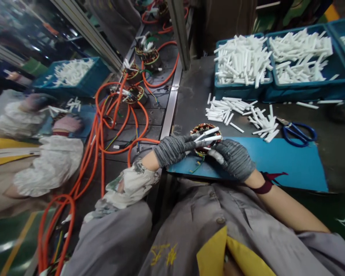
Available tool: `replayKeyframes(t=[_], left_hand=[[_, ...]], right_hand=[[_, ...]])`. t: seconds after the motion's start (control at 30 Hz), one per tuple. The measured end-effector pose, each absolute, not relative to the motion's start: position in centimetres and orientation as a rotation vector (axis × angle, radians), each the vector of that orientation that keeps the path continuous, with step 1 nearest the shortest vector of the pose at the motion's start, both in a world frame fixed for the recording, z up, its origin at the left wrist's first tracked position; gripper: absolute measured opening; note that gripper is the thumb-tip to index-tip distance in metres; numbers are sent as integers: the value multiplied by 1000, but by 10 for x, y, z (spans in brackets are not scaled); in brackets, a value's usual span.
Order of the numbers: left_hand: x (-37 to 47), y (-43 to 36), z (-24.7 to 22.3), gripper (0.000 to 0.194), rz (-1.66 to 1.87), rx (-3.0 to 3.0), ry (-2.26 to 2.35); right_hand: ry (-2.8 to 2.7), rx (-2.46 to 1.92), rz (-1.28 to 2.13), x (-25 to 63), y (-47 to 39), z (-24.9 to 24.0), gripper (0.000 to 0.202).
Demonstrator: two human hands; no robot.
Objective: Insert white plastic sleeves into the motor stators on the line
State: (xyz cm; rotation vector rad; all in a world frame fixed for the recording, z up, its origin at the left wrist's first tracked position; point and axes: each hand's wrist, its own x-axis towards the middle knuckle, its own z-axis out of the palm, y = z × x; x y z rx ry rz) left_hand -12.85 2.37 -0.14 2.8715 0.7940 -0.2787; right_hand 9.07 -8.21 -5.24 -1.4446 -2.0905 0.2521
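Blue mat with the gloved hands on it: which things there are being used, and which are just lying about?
In use:
left hand
right hand
round copper-wound part
white tubes held over it
blue mat

Lying about:
scissors
loose white tubes on the table
blue bins of tubes
orange cables

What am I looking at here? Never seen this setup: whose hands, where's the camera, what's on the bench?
One picture, from a camera worn on a person's head, looking down at their own gloved hands. There is no robot. The left hand and right hand both grip a round motor stator with copper windings, along with a few white tubes. It sits on a blue mat. Behind lie loose white tubes, blue scissors and blue bins full of the same tubes. At left, orange cables trail from more stators, and a co-worker's gloved hand shows.
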Motion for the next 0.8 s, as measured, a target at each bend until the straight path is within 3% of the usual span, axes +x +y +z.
replayKeyframes(t=[0.2, 0.47, 0.6, 0.8], left_hand=[[-114, -15, -25, 58, -481, 2898, 842], [-83, -41, -46, 45, -356, 2931, 1059], [-73, -35, -50, 48, -309, 2901, 1141], [-66, -37, -48, 50, -305, 2841, 1156]], right_hand=[[-1722, -1469, 806, 104, -106, -56, 40], [-1752, -1614, 668, 144, -107, -56, 40], [-1811, -1848, 47, 208, -86, -61, 27], [-1897, -1817, -45, 231, -77, -79, 12]])
